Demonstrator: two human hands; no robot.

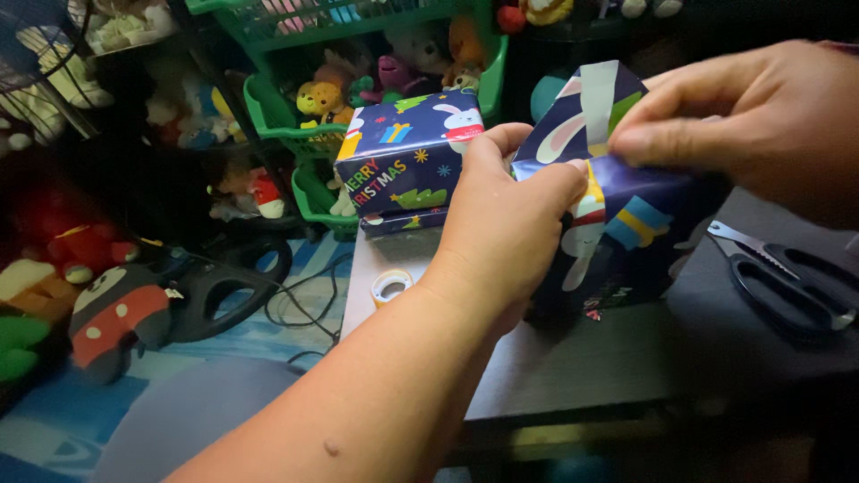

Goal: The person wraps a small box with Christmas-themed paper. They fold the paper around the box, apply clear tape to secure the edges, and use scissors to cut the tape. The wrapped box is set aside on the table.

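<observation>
On a dark table [573, 376], with a tape roll [391, 286] and an already wrapped box [410, 152] off to the left, a navy gift-wrapped box [626, 233] is being steadied by the left hand [510, 210], closed around its end. Its loose paper flap [598, 103] is being pinched shut by the right hand [761, 116], near black scissors [792, 277]. The paper is judged thin, slick and easily torn, the box light and stiff, best gripped at its firm edges.

Light: dim room, hands lit from the front
Shadows: deep at right, under table
Focus: soft throughout, background toys blurred
</observation>
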